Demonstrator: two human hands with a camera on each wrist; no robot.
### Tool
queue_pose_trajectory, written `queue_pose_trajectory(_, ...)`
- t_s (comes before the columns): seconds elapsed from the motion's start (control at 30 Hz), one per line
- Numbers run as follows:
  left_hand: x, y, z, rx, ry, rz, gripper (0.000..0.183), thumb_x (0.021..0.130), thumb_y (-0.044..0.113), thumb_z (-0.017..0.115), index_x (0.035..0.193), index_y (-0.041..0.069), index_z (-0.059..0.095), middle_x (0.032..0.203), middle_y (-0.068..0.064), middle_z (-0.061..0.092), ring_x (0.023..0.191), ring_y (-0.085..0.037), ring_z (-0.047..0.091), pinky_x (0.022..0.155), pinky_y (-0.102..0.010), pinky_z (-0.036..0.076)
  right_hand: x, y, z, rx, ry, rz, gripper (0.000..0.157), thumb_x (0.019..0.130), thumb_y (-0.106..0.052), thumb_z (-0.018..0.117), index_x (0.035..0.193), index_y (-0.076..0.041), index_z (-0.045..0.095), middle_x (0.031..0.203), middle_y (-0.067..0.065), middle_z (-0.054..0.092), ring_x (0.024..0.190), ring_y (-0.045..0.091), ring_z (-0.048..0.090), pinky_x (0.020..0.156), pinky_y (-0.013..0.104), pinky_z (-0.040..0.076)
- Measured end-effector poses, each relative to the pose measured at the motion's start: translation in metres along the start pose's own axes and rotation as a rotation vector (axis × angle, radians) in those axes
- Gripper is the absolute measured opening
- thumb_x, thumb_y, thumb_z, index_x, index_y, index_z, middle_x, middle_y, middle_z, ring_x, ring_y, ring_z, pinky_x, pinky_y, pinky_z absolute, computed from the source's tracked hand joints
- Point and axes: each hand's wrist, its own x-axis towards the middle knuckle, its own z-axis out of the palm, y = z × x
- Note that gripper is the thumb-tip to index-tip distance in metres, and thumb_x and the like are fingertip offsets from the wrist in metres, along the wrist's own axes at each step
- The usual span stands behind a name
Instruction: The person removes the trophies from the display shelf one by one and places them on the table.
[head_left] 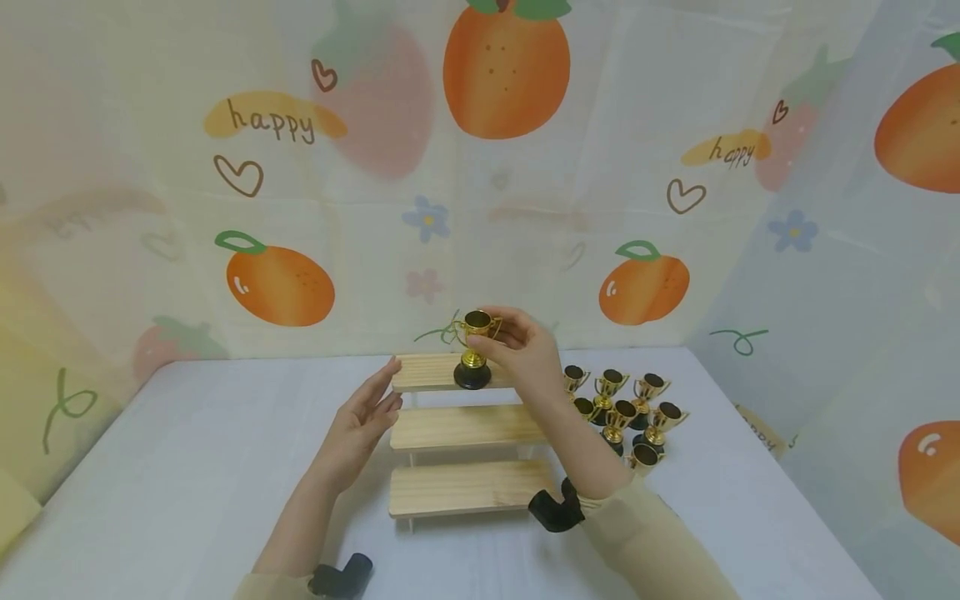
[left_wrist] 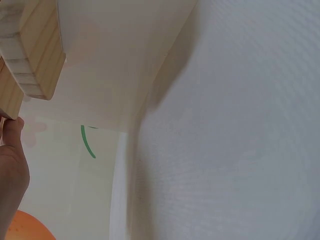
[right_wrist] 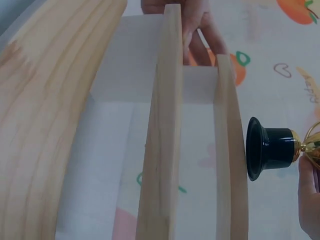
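My right hand (head_left: 531, 354) pinches a small gold trophy cup (head_left: 474, 357) with two handles and a black base. It is upright, its base right at the top board (head_left: 423, 373) of a three-step wooden display stand. The right wrist view shows the black base (right_wrist: 272, 148) close beside that board's edge. Loosely extended, the fingers of my left hand (head_left: 352, 442) touch the left end of the top board, the thumb near the middle board (head_left: 461, 428). In the left wrist view only part of the left hand (left_wrist: 12, 160) shows, its fingertip against a board end.
Several more gold trophy cups (head_left: 612, 382) stand grouped on the white table (head_left: 225, 467), right of the stand, some partly hidden behind my right forearm. The lowest board (head_left: 468, 490) faces me. Behind the table hangs a fruit-printed curtain (head_left: 510, 250).
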Motion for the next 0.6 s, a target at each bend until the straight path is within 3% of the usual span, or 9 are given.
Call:
queue_pose_trajectory(0.27,-0.001,0.002,-0.001,-0.003,0.007,-0.003,0.069,0.097,-0.002,0.051,0.158,0.018,0.024,0.169,-0.002,0.010,0.138,0.007,0.040,0.110,-0.008,0.040,-0.011,-0.007,-0.029,-0.008,0.040,-0.003,0.042,0.086,-0.007,0.075,0.126,-0.010,0.063,0.106,-0.011,0.069,0.101,0.005,0.068,0.087,0.018,0.061)
queue_pose_trajectory(0.5,-0.001,-0.001,-0.002,-0.005,-0.013,0.000,0.068,0.098,0.000,0.051,0.158,0.019,0.023,0.169,-0.001,0.008,0.150,-0.019,0.029,0.111,-0.009,0.040,-0.022,-0.011,-0.064,-0.045,0.096,0.024,0.044,0.087,-0.011,0.074,0.129,-0.012,0.061,0.105,-0.015,0.069,0.102,0.002,0.068,0.089,0.016,0.060)
queue_pose_trajectory(0.6,-0.001,-0.002,-0.002,-0.004,-0.018,0.006,0.068,0.099,0.000,0.051,0.158,0.020,0.023,0.170,-0.001,0.007,0.151,-0.019,0.028,0.111,-0.009,0.040,-0.028,-0.013,-0.080,-0.094,0.135,0.045,0.045,0.087,-0.018,0.075,0.129,-0.016,0.061,0.107,-0.017,0.068,0.105,-0.001,0.067,0.090,0.013,0.058)
